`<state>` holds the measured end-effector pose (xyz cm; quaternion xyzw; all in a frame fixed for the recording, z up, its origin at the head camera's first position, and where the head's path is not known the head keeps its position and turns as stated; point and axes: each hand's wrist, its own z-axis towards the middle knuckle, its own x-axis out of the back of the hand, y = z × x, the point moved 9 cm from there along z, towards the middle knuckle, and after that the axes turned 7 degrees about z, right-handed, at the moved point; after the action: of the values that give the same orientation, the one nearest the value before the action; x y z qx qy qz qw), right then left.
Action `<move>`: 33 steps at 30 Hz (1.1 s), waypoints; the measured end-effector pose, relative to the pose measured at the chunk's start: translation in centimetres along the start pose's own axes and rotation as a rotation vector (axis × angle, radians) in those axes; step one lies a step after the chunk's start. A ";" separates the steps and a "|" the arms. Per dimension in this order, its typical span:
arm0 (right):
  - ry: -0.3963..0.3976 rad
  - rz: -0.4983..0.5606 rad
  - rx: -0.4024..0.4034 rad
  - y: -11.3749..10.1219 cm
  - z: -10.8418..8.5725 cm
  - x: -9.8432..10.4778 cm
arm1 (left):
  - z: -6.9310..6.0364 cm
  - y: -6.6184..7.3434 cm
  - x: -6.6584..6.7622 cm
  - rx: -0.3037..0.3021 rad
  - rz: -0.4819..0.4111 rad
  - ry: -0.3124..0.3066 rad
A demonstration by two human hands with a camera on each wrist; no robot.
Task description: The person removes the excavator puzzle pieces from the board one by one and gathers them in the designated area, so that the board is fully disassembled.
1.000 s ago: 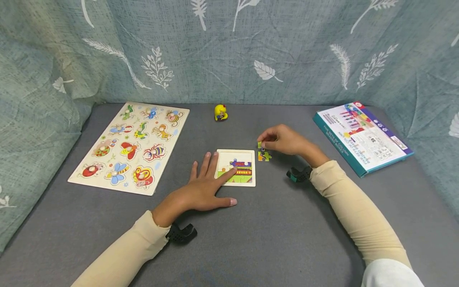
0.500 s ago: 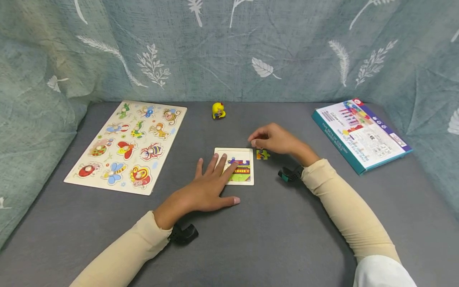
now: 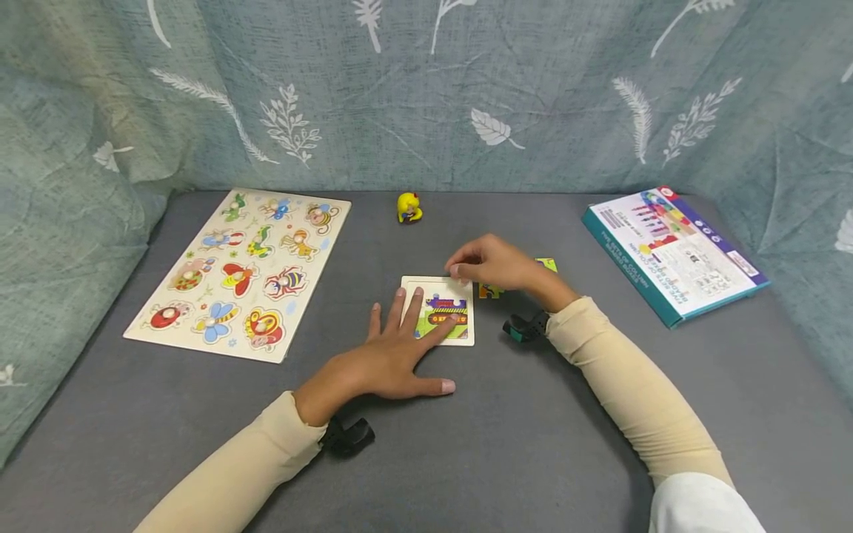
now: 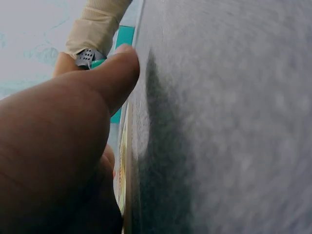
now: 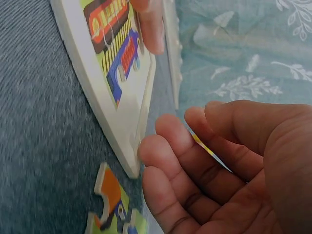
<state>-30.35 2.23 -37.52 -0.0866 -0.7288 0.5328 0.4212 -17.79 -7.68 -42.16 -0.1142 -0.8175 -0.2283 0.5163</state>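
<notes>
While the left hand [image 3: 389, 364] spreads with its fingers straight over the left part of a small jigsaw tray [image 3: 471, 320], the right hand [image 3: 496, 263] is poised at the tray's far right corner. The tray lies flat on the grey bench [image 3: 506, 429]. The left index finger reaches across its half-filled picture, a purple and orange tracked vehicle; the thumb extends on the near side, apart from the tray. The right fingers are curled towards the thumb, and a thin yellow edge between them appears to be a pinched jigsaw piece [image 5: 208, 150], mostly hidden. Just right of the tray, partly under the right hand, lies an orange-and-green loose piece [image 3: 489, 292]; a green piece [image 3: 546, 263] shows beyond the right wrist. Well apart stand a yellow-haired figurine [image 3: 409, 209] behind the tray, an insect peg board [image 3: 316, 266] to the left and a teal-sided box [image 3: 676, 255] to the right.
</notes>
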 end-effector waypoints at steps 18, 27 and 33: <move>-0.044 0.005 0.003 -0.3 0.7 -1.7 | 0.3 0.2 -0.1 0.031 -0.016 0.024; -0.059 0.013 -0.008 -0.7 0.7 -1.9 | 0.4 0.0 -0.1 0.035 0.000 0.034; -0.076 0.017 -0.009 -0.7 0.8 -2.2 | 0.5 -0.1 -0.2 0.036 0.018 0.030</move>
<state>-29.32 0.10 -38.13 -0.0744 -0.7458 0.5361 0.3884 -18.16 -7.53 -42.59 -0.1086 -0.8126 -0.2104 0.5326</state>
